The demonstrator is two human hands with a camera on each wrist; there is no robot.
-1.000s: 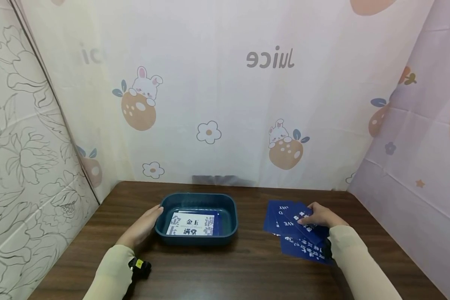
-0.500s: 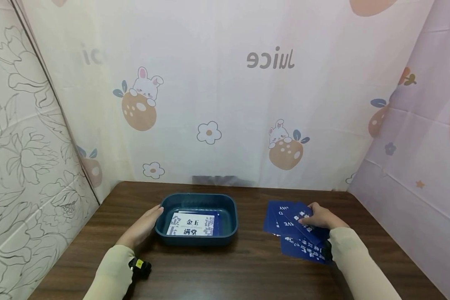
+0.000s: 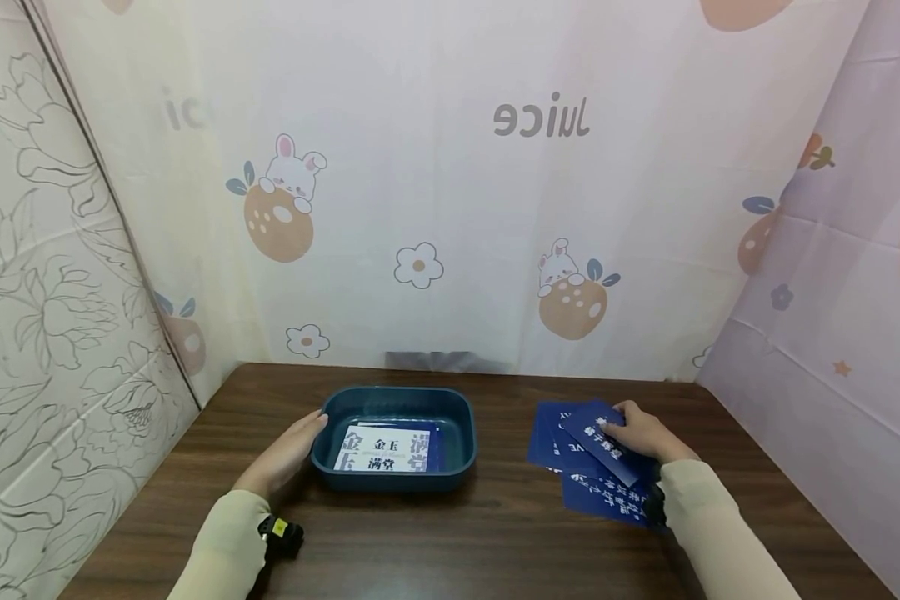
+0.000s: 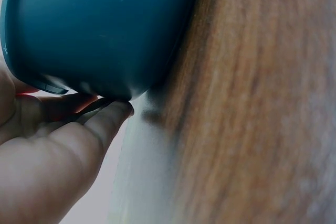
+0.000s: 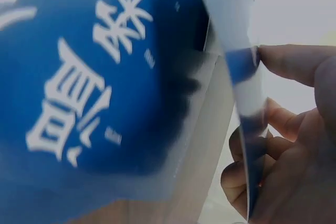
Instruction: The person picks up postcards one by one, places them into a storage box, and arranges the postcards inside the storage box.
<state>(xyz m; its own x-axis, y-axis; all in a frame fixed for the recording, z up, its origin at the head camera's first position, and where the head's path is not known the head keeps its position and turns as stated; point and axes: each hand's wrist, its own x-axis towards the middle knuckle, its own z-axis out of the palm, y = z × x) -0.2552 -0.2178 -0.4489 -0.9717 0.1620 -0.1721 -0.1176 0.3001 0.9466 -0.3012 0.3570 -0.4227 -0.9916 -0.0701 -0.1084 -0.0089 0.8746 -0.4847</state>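
Observation:
My left hand [image 3: 281,457] rests against the left side of a dark teal plastic tray [image 3: 397,481]. In the left wrist view its fingers [image 4: 107,121] touch the tray's outer wall below the rim. Inside the tray lie a white card [image 3: 386,450] with grey and dark lettering and blue pieces partly under it. On the right, my right hand [image 3: 648,433] pinches a blue card [image 3: 600,437] with white lettering, its near part raised over other blue cards [image 3: 603,497]. The right wrist view shows the held card [image 5: 241,77] edge-on between thumb and fingers.
Several blue cards [image 3: 543,442] lie overlapped and fanned on the brown wooden table [image 3: 450,542]. Printed curtains [image 3: 420,167] hang behind the table and at both sides. A dark wrist device [image 3: 281,533] sits on the left wrist.
My right hand has raised the top blue card slightly and turned it over the pile, showing more of its lettering. My left hand and the tray have stayed in place.

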